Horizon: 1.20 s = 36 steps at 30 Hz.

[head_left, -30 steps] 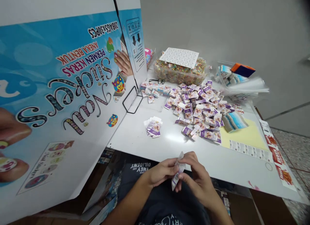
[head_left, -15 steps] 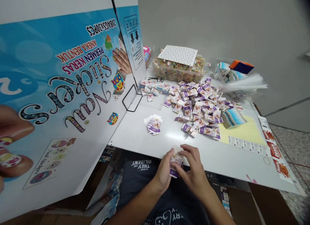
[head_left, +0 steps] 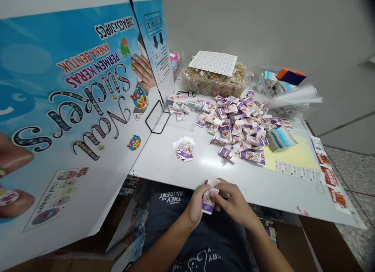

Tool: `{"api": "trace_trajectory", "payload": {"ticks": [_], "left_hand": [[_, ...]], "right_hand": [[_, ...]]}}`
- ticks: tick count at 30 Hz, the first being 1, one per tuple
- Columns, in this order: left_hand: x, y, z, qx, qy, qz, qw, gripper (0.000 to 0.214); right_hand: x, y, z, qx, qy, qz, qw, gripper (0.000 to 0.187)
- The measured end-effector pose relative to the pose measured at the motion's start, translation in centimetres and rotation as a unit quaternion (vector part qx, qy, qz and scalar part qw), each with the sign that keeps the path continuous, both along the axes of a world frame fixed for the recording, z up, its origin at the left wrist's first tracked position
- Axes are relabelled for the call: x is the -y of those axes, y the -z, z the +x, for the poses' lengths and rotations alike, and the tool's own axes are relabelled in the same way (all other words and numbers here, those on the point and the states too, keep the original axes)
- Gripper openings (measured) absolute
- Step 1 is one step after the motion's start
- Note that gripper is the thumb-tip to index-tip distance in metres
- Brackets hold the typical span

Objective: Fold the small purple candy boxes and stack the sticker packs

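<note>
Both hands hold one small purple and white carton (head_left: pixel 208 198) just below the near edge of the white table (head_left: pixel 263 190). My left hand (head_left: pixel 195 205) grips its left side. My right hand (head_left: pixel 234 205) pinches its right side, thumb on the front face. The carton stands upright with its top flap up. A short stack of flat cartons (head_left: pixel 184 149) lies on the table beyond the hands. A large heap of the same small cartons (head_left: pixel 237 125) is spread further back to the right.
A big blue "Nail Stickers" cardboard box (head_left: pixel 73 108) stands at the left, against the table. A clear tub of coloured candy (head_left: pixel 215 79) under a printed sheet sits at the back. Plastic bags with packets (head_left: pixel 288 92) lie back right, a yellow sheet (head_left: pixel 295 157) and label strips (head_left: pixel 331 174) at right.
The pale piece held up a second ago has become a purple carton held upright in both hands. The hands dipped towards the table edge and stayed there.
</note>
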<state>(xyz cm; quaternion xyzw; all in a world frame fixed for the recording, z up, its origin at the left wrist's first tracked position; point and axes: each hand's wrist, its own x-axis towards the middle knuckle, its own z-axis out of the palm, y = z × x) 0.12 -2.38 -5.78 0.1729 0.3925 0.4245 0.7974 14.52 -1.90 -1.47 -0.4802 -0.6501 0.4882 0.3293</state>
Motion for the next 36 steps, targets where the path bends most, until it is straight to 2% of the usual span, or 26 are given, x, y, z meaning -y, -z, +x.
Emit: {"api": "trace_trajectory", "payload": {"ticks": [2,4,6,7,9,10,13,16,18,20,23,26,31,34,36], "left_hand": [[-0.5,-0.6,0.0,-0.033,-0.022,0.048,0.998,0.035],[-0.7,-1.0,-0.1,-0.079,-0.018,0.103,0.991,0.037],[-0.8,-1.2,-0.3,-0.127,-0.016,0.146,0.981,0.037],[-0.7,-1.1,-0.3,-0.148,-0.018,0.163,0.975,0.036],[-0.5,-1.0,-0.4,-0.188,-0.024,0.191,0.963,0.033],[-0.4,-1.0,-0.5,-0.206,-0.025,0.202,0.957,0.031],[-0.2,-1.1,-0.5,-0.250,-0.028,0.231,0.940,0.031],[-0.2,-1.7,-0.4,-0.258,-0.011,0.254,0.932,0.039],[-0.2,-2.2,-0.3,-0.241,0.016,0.268,0.933,0.042],[-0.2,-2.7,-0.4,-0.222,0.045,0.277,0.934,0.044],[-0.2,-2.9,-0.7,-0.218,0.070,0.277,0.933,0.046],[-0.3,-2.7,-1.2,-0.232,0.087,0.287,0.925,0.048],[-0.9,-1.8,-1.7,-0.298,0.090,0.391,0.866,0.044],[-1.1,-1.5,-1.9,-0.327,0.060,0.439,0.835,0.042],[-1.2,-1.5,-2.0,-0.342,0.028,0.452,0.824,0.038]], "right_hand": [[0.2,1.4,-0.3,0.003,0.131,0.047,0.990,0.025],[0.5,2.5,-0.6,0.027,0.205,0.101,0.973,0.044],[0.8,3.0,-0.7,0.050,0.200,0.151,0.967,0.058],[0.8,3.0,-0.7,0.057,0.183,0.178,0.965,0.057],[0.6,2.7,-0.5,0.054,0.158,0.215,0.962,0.045],[0.4,2.4,-0.3,0.043,0.153,0.210,0.965,0.038],[-0.3,2.1,0.1,-0.037,0.174,0.089,0.980,0.024],[-0.6,2.6,0.3,-0.140,0.219,-0.029,0.965,0.024],[-0.4,2.9,0.3,-0.165,0.257,-0.042,0.951,0.024],[-0.1,3.0,0.3,-0.148,0.284,-0.034,0.947,0.025],[0.3,2.7,0.1,-0.145,0.287,-0.033,0.946,0.027],[0.2,2.2,-0.3,-0.220,0.284,-0.067,0.931,0.028],[-0.5,0.9,-1.0,-0.331,0.290,-0.132,0.888,0.025],[-0.8,0.2,-1.1,-0.346,0.250,-0.170,0.888,0.024],[-0.9,-0.2,-1.1,-0.353,0.224,-0.193,0.888,0.026]]}}
